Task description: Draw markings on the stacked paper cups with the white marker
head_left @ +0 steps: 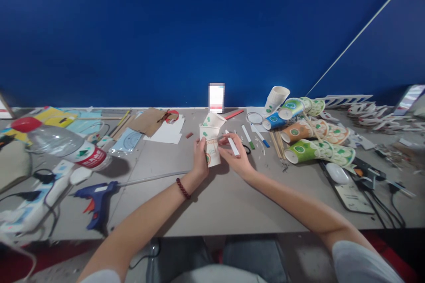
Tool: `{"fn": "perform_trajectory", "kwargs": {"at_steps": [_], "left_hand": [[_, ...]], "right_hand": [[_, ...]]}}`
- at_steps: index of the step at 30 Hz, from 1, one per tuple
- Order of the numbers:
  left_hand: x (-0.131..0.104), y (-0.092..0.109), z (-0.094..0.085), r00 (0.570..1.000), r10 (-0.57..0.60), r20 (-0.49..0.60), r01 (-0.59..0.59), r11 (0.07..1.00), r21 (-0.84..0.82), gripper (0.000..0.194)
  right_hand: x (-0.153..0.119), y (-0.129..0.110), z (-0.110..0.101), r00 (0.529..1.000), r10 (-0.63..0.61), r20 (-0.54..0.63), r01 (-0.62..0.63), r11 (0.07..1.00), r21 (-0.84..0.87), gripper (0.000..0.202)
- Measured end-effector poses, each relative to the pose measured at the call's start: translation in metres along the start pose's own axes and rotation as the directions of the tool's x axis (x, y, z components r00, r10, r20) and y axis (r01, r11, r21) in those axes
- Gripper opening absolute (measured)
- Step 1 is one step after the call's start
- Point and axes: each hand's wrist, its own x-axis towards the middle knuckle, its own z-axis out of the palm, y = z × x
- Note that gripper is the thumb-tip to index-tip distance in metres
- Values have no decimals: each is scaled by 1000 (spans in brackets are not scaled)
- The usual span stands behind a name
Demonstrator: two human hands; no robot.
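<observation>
Before me, my left hand point(200, 161) is wrapped round a white paper cup point(213, 154) printed with an orange and green pattern. More white paper cups with green leaf marks point(210, 132) rise from its far end, tilted outward. My right hand point(239, 159) is closed round a white marker pen point(233, 145) with a reddish end, its fingers beside the cup's right side. Whether those fingertips touch the cup, I cannot tell. Just right of that hand lie a green-ended marker point(247, 136) and a blue-ended marker point(261, 137). A small red cap-like piece point(189, 135) rests left of the cups.
On the left are a glue gun point(98, 199), a red-capped bottle point(69, 146), a power strip point(40, 199) and white paper point(162, 135). To the right, joined coloured cups point(318, 152), wooden sticks point(277, 145) and a mouse point(337, 173). A lit phone point(216, 97) stands at the back.
</observation>
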Motion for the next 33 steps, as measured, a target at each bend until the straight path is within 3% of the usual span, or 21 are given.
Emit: {"fn": "perform_trajectory", "kwargs": {"at_steps": [3, 10, 16, 23, 30, 33], "left_hand": [[-3, 3, 5, 992, 99, -75, -92, 992, 85, 41], [-10, 5, 10, 992, 113, -52, -107, 989, 106, 45], [-11, 4, 10, 990, 139, -12, -136, 980, 142, 45], [-12, 4, 10, 992, 123, -29, -117, 979, 167, 48], [-11, 3, 11, 991, 111, -72, -99, 983, 153, 46], [-10, 3, 10, 989, 118, -89, -104, 984, 147, 44]], "right_hand": [[0, 0, 2, 997, 73, 25, -75, 995, 71, 37], [2, 6, 1, 995, 97, 26, -99, 992, 78, 40], [3, 8, 1, 980, 195, 45, -199, 973, 118, 39], [2, 11, 3, 986, 155, 58, -161, 978, 134, 38], [4, 11, 1, 993, 121, -3, -120, 989, 81, 34], [0, 5, -1, 1000, 11, -21, -11, 1000, -15, 30]]}}
